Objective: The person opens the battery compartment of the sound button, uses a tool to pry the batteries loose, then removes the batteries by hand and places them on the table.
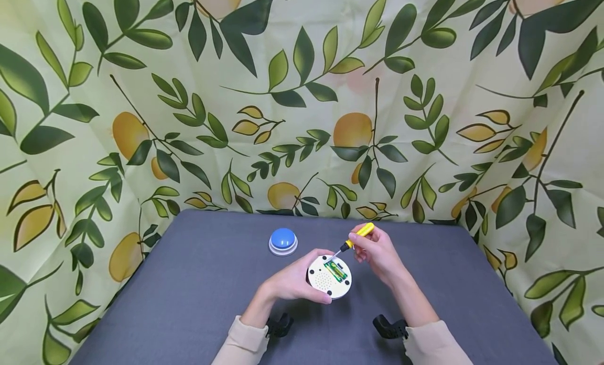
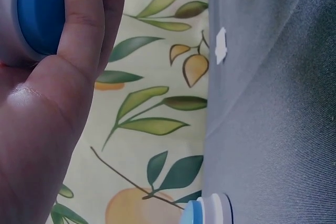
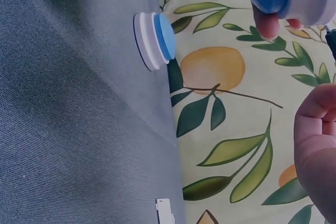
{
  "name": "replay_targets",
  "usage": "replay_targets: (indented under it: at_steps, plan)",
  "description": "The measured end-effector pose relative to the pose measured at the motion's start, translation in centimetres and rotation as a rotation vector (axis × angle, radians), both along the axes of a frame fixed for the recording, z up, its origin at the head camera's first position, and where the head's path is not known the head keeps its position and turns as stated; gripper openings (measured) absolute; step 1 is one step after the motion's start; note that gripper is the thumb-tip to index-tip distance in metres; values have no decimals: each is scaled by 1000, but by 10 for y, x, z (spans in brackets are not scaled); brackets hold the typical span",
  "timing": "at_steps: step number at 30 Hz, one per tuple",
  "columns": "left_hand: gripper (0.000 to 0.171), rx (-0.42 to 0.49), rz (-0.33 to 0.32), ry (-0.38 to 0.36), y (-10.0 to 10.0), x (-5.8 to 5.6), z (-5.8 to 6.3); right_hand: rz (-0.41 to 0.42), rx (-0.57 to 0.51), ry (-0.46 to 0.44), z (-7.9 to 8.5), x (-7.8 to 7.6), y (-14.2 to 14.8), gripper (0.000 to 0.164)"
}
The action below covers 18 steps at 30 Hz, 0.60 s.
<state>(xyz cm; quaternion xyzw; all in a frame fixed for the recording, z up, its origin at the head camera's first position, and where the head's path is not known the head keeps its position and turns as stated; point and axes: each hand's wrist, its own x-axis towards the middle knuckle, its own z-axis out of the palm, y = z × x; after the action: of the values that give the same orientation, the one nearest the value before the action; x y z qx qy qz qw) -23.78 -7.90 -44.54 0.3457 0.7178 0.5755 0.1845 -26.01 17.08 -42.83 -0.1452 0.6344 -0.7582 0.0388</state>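
My left hand (image 1: 296, 277) grips a round push button (image 1: 322, 286), its white underside turned up toward the head camera. In the left wrist view the button's blue dome (image 2: 41, 14) faces my palm. An uncovered battery compartment (image 1: 336, 271) in the underside shows green batteries. With thumb and fingers, my right hand (image 1: 377, 249) holds a yellow screwdriver (image 1: 362, 232) at a slant. Its metal tip (image 1: 333, 257) is at the upper left end of the compartment. Only the screwdriver's dark collar (image 3: 331, 39) and part of the shaft show in the right wrist view.
A second button with a blue dome (image 1: 283, 238) and white base stands on the grey cloth-covered table (image 1: 207, 281), left of my hands. A small white plastic piece (image 3: 164, 211) lies on the table. A leaf-and-fruit patterned curtain (image 1: 302, 118) surrounds the table's back and sides.
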Motion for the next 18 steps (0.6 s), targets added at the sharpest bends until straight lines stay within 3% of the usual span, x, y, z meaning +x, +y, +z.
replay_targets:
  at_steps: [3,8,18]
  plan:
    - [86,-3,-1,-5,0,1,1,37,-31,5,0,-1,0,5]
    - [86,-4,-14,-5,1,2,1,67,-70,-8,0,-4,-1,10]
    - [85,-8,-35,-7,1,3,1,45,5,-42,-1,-8,-4,12]
